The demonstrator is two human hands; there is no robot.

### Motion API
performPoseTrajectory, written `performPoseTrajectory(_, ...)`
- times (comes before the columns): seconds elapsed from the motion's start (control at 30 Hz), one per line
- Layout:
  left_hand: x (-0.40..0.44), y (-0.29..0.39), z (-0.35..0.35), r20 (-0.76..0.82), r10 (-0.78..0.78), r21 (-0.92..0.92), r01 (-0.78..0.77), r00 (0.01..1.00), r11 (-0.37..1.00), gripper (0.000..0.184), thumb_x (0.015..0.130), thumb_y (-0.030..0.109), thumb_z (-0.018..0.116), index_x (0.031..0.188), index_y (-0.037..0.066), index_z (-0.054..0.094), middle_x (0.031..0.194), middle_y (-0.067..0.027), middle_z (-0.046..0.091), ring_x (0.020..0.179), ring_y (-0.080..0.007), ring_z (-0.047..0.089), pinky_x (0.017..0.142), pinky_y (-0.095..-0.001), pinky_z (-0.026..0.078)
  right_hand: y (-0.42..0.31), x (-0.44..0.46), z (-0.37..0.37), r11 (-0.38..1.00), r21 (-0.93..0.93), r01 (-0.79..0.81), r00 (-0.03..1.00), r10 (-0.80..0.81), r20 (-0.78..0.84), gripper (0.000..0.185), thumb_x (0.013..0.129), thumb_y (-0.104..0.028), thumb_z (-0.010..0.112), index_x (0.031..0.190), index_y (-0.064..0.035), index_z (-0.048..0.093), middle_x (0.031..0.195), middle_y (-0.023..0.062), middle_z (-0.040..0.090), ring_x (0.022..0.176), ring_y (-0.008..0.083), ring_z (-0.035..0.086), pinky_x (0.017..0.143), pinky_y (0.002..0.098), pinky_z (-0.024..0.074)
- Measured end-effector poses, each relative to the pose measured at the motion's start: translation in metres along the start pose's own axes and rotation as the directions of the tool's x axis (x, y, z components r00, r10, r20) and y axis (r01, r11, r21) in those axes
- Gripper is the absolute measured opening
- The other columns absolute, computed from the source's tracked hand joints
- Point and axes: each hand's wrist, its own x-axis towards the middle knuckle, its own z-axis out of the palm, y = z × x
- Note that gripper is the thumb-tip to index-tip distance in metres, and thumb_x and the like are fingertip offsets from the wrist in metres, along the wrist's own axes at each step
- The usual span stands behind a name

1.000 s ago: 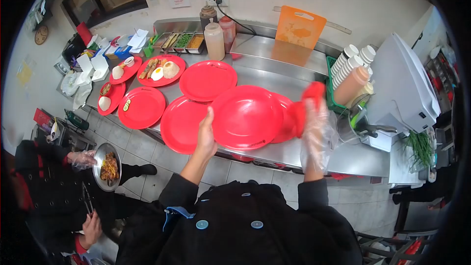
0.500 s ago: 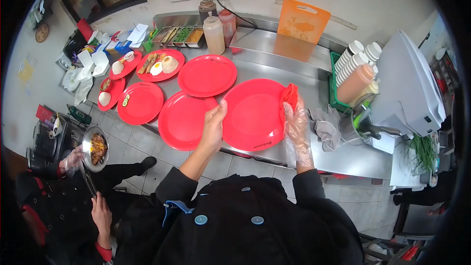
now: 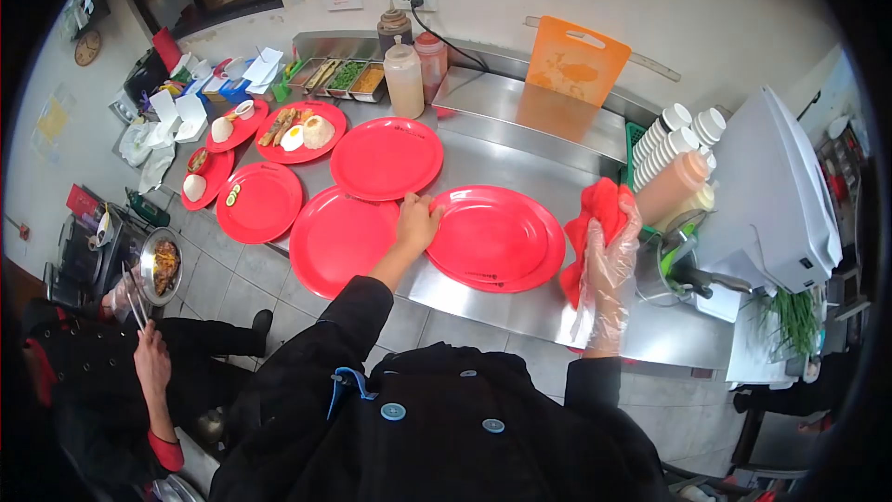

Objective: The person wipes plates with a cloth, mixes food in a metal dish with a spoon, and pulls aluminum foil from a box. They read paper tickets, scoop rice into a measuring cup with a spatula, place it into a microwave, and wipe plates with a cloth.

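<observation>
A red oval plate (image 3: 492, 240) lies on the steel counter in front of me. At its left rim is my left hand (image 3: 420, 223), bare, with the fingers curled against the edge. My right hand (image 3: 613, 270), in a clear plastic glove, holds a bunched red cloth (image 3: 595, 228) just right of that plate. Two more red plates sit to the left, one (image 3: 387, 159) farther back and another (image 3: 344, 240) nearer, partly beneath it. Farther left, a plate (image 3: 259, 203) bears cucumber slices, and another (image 3: 300, 131) holds rice, an egg and browned pieces.
Sauce bottles (image 3: 404, 81) and trays of toppings (image 3: 346, 78) line the back. An orange board (image 3: 577, 60) leans on the wall. At right are stacked cups (image 3: 664, 141) and a metal container with utensils (image 3: 671, 260). A co-worker at left holds tongs (image 3: 136, 297) and a bowl (image 3: 162, 267).
My right hand has moved right with the cloth, off the plate. My left hand has shifted to the plate's upper left rim. The co-worker's bowl has moved left.
</observation>
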Motion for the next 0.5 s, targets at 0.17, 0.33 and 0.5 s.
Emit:
performPoseTrajectory(0.17,0.001,0.010,0.007,0.155,-0.119,0.140,0.098,0.981,0.985,0.070,0.064,0.028,0.077,0.121,0.002,0.046,0.118,-0.0243,0.043,0.110,-0.0396,0.043,0.092,-0.0458,0.039,-0.019,0.063,0.000,0.935,-0.171,0.309,0.941,-0.275,0.199,0.062,0.075,-0.006,0.055,0.132,-0.0067,0.030,0.127,0.0206,0.042,0.117,0.0331,0.042,0.100,0.0382,0.0309)
performPoseTrajectory(0.33,-0.015,0.006,0.007,0.383,-0.189,-0.069,0.232,0.904,0.970,0.060,0.059,0.036,0.079,0.100,-0.003,0.058,0.102,-0.0225,0.060,0.094,-0.0368,0.058,0.082,-0.0427,0.046,-0.041,0.145,0.012,0.942,0.077,0.328,0.930,-0.336,0.149,0.076,0.074,-0.017,0.065,0.138,-0.0101,0.023,0.124,0.0205,0.046,0.115,0.0355,0.044,0.099,0.0391,0.0328)
performPoseTrajectory(0.5,-0.058,0.018,0.012,0.384,-0.130,-0.688,0.378,0.914,0.620,0.062,0.068,0.031,0.071,0.120,0.006,0.047,0.117,-0.0218,0.054,0.114,-0.0291,0.048,0.098,-0.0365,0.034,0.038,0.222,0.035,0.462,-0.779,0.423,0.900,-0.112,0.422,0.088,0.075,-0.028,0.069,0.143,-0.0188,0.013,0.136,0.0217,0.035,0.121,0.0384,0.039,0.103,0.0427,0.0288)
